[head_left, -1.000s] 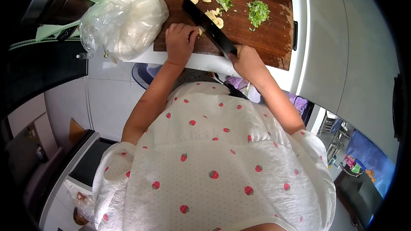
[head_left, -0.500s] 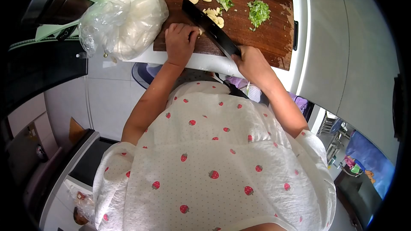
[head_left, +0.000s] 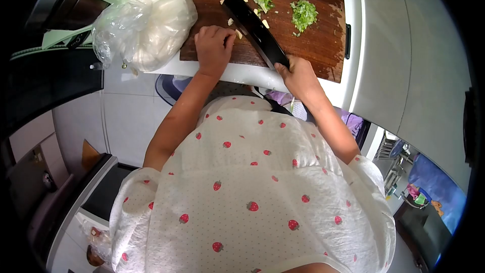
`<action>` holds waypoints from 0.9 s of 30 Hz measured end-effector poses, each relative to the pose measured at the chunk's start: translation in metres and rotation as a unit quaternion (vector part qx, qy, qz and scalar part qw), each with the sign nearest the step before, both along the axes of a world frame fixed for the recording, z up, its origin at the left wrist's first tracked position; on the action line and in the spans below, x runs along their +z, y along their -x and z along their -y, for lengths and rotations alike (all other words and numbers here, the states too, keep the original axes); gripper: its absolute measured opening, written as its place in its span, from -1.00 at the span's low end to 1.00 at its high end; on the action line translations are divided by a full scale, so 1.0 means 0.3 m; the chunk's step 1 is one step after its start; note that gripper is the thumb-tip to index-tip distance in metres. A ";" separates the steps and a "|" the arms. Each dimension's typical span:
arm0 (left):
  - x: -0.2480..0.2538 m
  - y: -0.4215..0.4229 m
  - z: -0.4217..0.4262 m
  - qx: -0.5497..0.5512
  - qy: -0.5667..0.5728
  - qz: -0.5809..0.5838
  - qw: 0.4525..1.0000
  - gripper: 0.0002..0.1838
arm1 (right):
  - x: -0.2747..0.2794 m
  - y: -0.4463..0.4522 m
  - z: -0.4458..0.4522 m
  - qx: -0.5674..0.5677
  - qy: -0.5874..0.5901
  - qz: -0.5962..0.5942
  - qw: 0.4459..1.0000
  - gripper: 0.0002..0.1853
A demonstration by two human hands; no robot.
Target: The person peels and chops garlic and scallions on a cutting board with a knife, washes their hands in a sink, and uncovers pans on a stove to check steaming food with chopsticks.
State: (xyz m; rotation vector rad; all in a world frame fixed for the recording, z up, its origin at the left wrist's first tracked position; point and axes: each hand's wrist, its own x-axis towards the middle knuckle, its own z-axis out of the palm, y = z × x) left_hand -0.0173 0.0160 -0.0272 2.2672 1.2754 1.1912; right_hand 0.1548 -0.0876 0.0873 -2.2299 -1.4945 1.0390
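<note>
- The right hand is shut on the black knife, above the brown board.
- The left hand curls beside a bit of garlic on the board; I cannot tell if it pinches any.
- The knife looks stiff and a bit heavy, so the handle is best to grab.
- Garlic looks small, light and maybe slippery; hold its sides, fingertips tucked.
</note>
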 end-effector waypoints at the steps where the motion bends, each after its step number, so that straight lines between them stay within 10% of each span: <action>1: 0.000 0.004 0.002 0.000 0.000 0.000 1.000 -0.89 | -0.002 -0.002 0.004 0.010 -0.008 0.007 1.000 -0.78; 27: 0.022 -0.031 -0.138 0.022 -0.051 0.014 0.998 -0.87 | -0.015 0.013 0.022 -0.072 -0.069 -0.045 0.994 -0.78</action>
